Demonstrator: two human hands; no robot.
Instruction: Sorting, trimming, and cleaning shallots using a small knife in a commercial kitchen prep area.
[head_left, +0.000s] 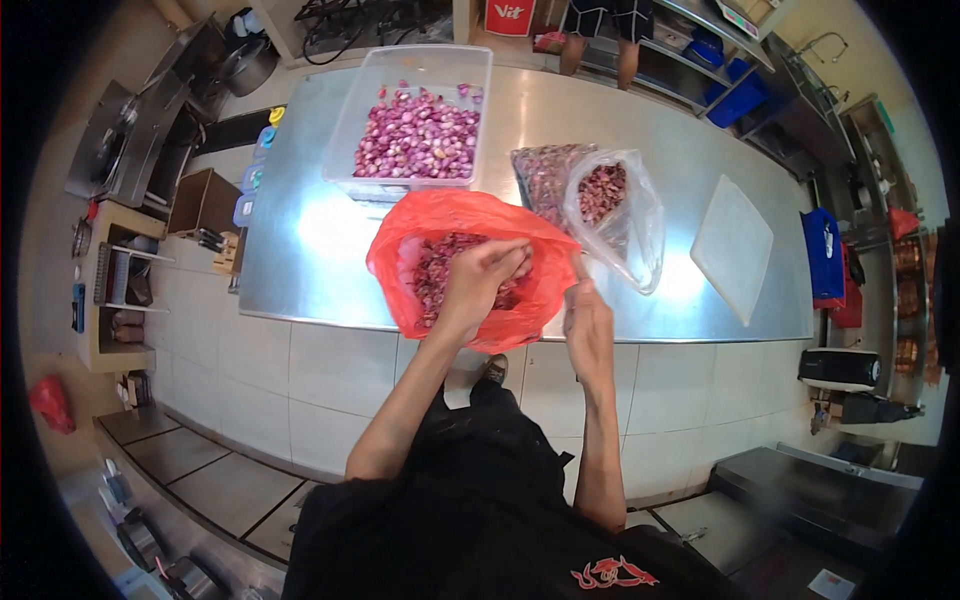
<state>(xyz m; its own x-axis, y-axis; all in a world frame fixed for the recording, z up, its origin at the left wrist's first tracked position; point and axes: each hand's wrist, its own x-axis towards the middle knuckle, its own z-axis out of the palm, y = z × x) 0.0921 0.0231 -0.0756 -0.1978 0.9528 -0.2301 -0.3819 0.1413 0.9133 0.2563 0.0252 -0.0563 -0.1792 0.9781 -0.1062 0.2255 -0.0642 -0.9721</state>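
My left hand is over the mouth of a red plastic bag, its fingers curled; what they hold, if anything, is hidden. Inside the bag lie many small reddish-purple shallots. To the right of the bag, my right hand is closed beside its rim; what lies between its fingers is too small to make out. Beyond the bag stands a clear plastic tub of shiny, pink-purple peeled shallots.
A clear bag with more shallots leans by a second filled bag on the steel table. Farther right lies a white cutting board. Another person's legs show at the far edge. An open cardboard box is at left.
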